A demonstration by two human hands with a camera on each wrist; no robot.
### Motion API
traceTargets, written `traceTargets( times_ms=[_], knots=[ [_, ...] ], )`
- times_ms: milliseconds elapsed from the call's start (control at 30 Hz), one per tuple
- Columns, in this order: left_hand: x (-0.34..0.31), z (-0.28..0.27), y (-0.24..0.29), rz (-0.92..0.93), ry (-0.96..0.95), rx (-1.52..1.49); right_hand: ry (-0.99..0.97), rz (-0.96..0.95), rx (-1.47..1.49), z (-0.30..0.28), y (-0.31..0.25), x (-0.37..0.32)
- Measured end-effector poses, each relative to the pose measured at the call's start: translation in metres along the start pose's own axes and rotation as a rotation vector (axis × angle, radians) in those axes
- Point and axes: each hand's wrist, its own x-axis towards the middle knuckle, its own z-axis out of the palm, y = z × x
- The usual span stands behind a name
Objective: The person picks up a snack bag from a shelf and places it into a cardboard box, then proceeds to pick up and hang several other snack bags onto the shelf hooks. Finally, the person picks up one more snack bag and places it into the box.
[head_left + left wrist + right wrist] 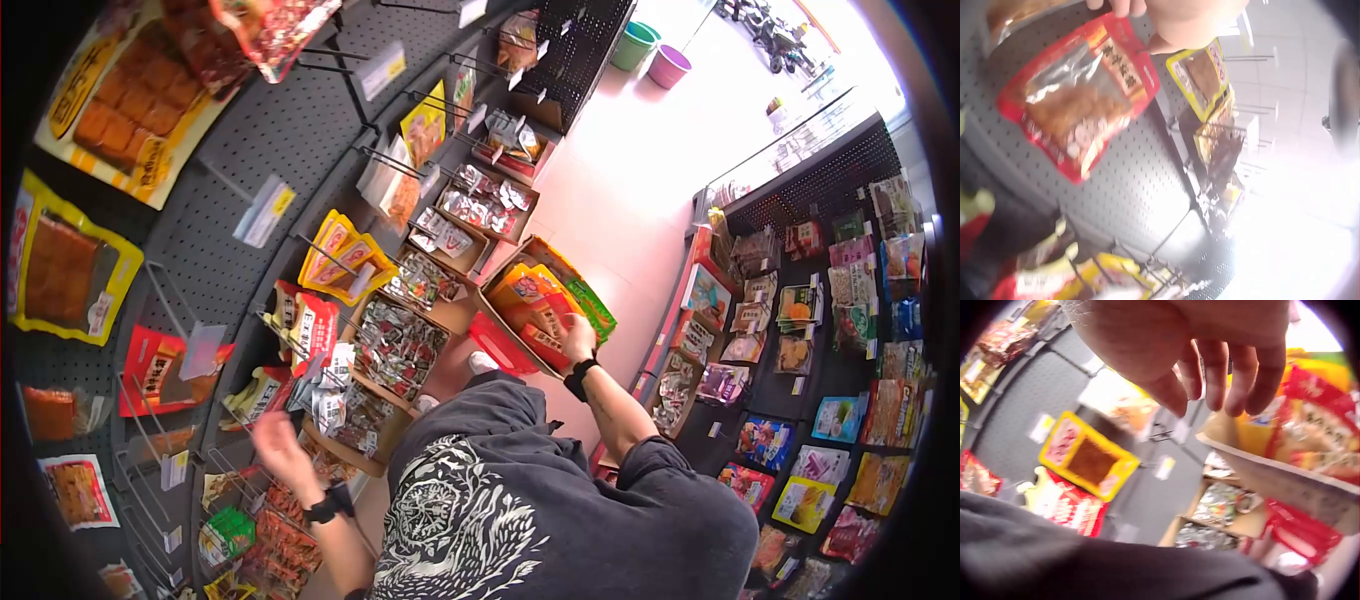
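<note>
My left hand (285,455) is raised beside the hanging rack, fingers spread toward several red packets. In the left wrist view, its fingers overlap the top edge of a red snack packet (1085,94) with a clear window. In the head view that red packet (175,370) hangs at the rack, with the hand apart from it. My right hand (578,340) is over a cardboard box (485,290) full of orange, green and red packets, right at a red packet (545,325). The right wrist view shows its fingers (1215,375) hanging loosely above the box's corner, nothing between them.
A black pegboard rack (270,150) with hooks and price tags runs along the left. Low cartons of silvery small packets (400,345) stand beneath it. Another stocked shelf (800,330) lines the right side. A green bucket (635,45) and a purple bucket (669,67) stand ahead.
</note>
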Motion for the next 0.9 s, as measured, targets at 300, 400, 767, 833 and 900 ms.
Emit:
traceTargets(
  times_ms=[300, 400, 767, 833, 900],
  knots=[
    [-0.073, 0.095, 0.045, -0.48, -0.526, -0.255, -0.681, 0.194, -0.36, 0.04, 0.06, 0.015],
    [-0.08, 0.092, 0.053, -0.522, -0.5, -0.209, -0.686, 0.168, -0.331, 0.063, 0.073, 0.004],
    [-0.091, 0.111, 0.067, -0.406, -0.571, 0.038, -0.833, -0.575, -0.627, 0.059, 0.045, 0.051],
    [-0.083, 0.118, 0.079, -0.349, -0.573, 0.02, -0.918, -0.738, -0.453, 0.005, 0.016, 0.081],
    [-0.075, 0.128, 0.083, -0.256, -0.697, 0.101, -0.884, -0.723, -0.201, -0.078, -0.082, 0.078]
  ],
)
